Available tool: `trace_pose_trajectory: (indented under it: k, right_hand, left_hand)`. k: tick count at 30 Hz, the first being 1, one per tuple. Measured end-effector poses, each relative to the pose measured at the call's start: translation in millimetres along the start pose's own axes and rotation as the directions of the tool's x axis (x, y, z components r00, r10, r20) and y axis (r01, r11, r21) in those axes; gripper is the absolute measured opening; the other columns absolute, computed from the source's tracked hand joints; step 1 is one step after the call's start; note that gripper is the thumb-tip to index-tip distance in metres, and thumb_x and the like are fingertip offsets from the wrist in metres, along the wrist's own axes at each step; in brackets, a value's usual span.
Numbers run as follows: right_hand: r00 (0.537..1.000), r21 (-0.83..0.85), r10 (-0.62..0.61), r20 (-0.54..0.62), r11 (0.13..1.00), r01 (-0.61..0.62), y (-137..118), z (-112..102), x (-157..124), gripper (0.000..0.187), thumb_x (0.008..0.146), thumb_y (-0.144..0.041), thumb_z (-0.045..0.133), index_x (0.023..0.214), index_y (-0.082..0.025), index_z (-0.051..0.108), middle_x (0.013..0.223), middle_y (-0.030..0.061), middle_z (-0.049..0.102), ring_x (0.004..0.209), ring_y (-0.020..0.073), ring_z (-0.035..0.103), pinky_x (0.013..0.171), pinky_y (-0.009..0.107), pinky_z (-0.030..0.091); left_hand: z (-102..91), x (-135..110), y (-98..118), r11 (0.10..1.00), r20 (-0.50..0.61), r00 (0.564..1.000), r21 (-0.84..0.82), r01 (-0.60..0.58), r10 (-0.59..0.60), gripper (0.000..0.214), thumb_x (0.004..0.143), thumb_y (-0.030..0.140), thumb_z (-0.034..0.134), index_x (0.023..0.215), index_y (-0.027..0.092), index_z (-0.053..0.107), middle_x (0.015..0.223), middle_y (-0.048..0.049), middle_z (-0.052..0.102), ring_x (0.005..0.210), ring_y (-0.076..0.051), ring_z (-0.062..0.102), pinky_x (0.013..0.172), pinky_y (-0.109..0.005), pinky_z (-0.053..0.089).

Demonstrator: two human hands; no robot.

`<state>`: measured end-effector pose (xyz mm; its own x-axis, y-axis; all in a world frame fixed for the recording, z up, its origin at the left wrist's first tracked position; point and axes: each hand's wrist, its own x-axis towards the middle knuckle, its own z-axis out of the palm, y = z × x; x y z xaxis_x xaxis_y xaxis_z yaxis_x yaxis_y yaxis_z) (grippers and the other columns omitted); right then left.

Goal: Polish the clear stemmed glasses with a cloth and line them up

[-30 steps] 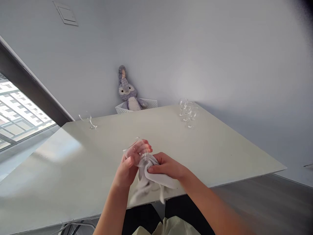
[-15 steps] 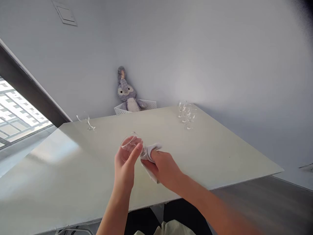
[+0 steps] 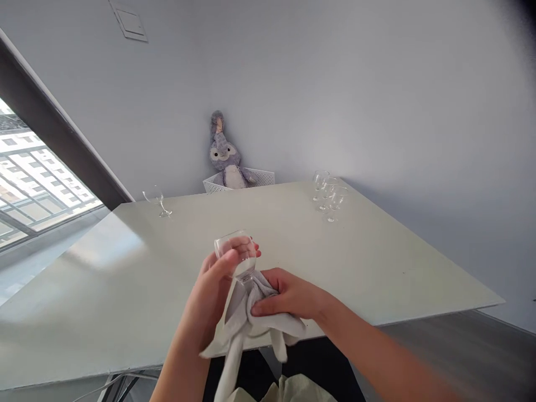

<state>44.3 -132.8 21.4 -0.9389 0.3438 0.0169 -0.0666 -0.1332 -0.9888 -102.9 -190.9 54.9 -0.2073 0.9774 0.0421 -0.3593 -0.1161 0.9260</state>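
Note:
My left hand (image 3: 209, 301) is wrapped round the bowl of a clear wine glass (image 3: 237, 257), held above the near edge of the pale table (image 3: 125, 290). My right hand (image 3: 288, 295) is closed on a grey cloth (image 3: 247, 321), bunched around the glass's lower part. The stem and foot are hidden inside the cloth. A loose end of the cloth hangs down below both hands.
One wine glass (image 3: 156, 200) stands at the table's far left. A group of three glasses (image 3: 330, 192) stands at the far right. A grey plush rabbit (image 3: 226, 156) sits in a white basket (image 3: 259, 178) behind the table, against the wall. A window is at the left.
My right hand has dropped lower with the cloth, which now wraps the glass's base and hangs down. The glass has turned more upright in my left hand.

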Motion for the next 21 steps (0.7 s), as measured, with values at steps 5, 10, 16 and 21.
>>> trace_pose_trajectory:
  k: [5, 10, 16, 21]
  right_hand:
    - [0.858, -0.508, -0.162, -0.488, 0.852, -0.128, 2.0, 13.3, 8.2, 0.022, 0.086, -0.035, 0.052, 0.072, -0.019, 0.046, 0.062, -0.0042, 0.046, 0.057, 0.0101, 0.039, 0.051, 0.023, 0.028]
    - [0.982, -0.074, -0.058, -0.182, 0.996, 0.046, 6.3, 11.0, 8.6, 0.033, 0.082, -0.045, 0.06, 0.07, -0.017, 0.048, 0.063, -0.0044, 0.043, 0.056, 0.008, 0.037, 0.05, 0.021, 0.029]
    - [0.994, 0.378, 0.014, -0.104, 0.926, 0.026, 21.7, 11.8, 13.2, 0.048, 0.067, -0.058, 0.071, 0.065, -0.014, 0.052, 0.054, -0.0055, 0.039, 0.049, 0.0064, 0.033, 0.049, 0.021, 0.028]
    - [0.878, 0.052, -0.116, -0.464, 0.986, 0.158, 14.2, -1.2, -5.3, 0.037, 0.086, -0.052, 0.053, 0.077, -0.016, 0.054, 0.065, -0.0036, 0.04, 0.06, 0.0097, 0.035, 0.055, 0.023, 0.029]
  left_hand:
    - [6.2, 6.1, -2.2, 0.96, -0.285, 0.94, 0.256, -0.113, 0.187, 0.044, 0.063, 0.037, 0.077, 0.101, 0.019, 0.063, 0.093, -0.0062, 0.067, 0.097, -0.023, 0.06, 0.085, -0.033, 0.044]
    - [-9.3, 6.5, -12.3, 0.997, 0.014, 0.998, 0.025, -0.069, 0.068, 0.048, 0.066, 0.048, 0.07, 0.102, 0.017, 0.065, 0.092, -0.0074, 0.064, 0.095, -0.022, 0.059, 0.088, -0.031, 0.045]
    - [-19.3, 3.3, -18.8, 0.939, 0.178, 0.98, -0.343, -0.02, 0.085, 0.064, 0.06, 0.06, 0.069, 0.106, 0.015, 0.066, 0.09, -0.0064, 0.062, 0.081, -0.018, 0.059, 0.096, -0.035, 0.046]
    - [-29.3, 7.5, -4.8, 0.965, -0.084, 0.989, -0.225, -0.137, 0.121, 0.049, 0.072, 0.047, 0.065, 0.11, 0.016, 0.065, 0.107, -0.0077, 0.065, 0.102, -0.021, 0.059, 0.098, -0.034, 0.044]
